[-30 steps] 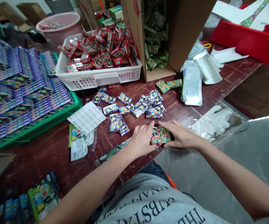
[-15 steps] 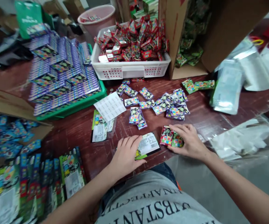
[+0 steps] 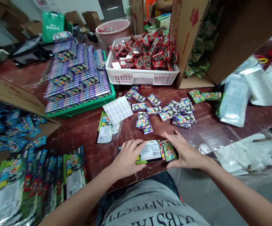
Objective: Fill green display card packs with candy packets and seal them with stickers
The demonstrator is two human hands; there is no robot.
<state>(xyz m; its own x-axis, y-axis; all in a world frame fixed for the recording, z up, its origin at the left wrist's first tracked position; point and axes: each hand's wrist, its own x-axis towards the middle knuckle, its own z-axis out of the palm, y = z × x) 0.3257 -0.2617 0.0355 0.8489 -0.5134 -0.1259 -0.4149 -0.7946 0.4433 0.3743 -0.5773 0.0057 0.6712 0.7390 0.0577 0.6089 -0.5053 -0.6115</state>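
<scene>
A flat printed bag (image 3: 151, 150) with a white label lies near the table's front edge. My left hand (image 3: 128, 158) grips its left part, fingers along the far edge and thumb along the near one. At the bag's right end, my right hand (image 3: 185, 153) holds a small green packet (image 3: 169, 150) between thumb and fingers. A narrow strip of a red packet (image 3: 161, 148) shows between bag and green packet; the rest of it is hidden by the bag. Beyond the hands lie loose purple packets (image 3: 154, 110). Another printed bag (image 3: 104, 133) lies under a white sticker sheet (image 3: 118, 110).
Stacked purple boxes fill a green tray (image 3: 84, 105). Behind are a white basket (image 3: 141, 77) of red packets and a pink bucket (image 3: 119, 33). Cardboard boxes stand left and right. Filled bags (image 3: 73, 169) sit front left; clear plastic sleeves (image 3: 233, 100) lie right.
My right hand has brought the red and green packets left to the bag's end. The red one is now mostly out of sight at the bag. The camera view has shifted slightly.
</scene>
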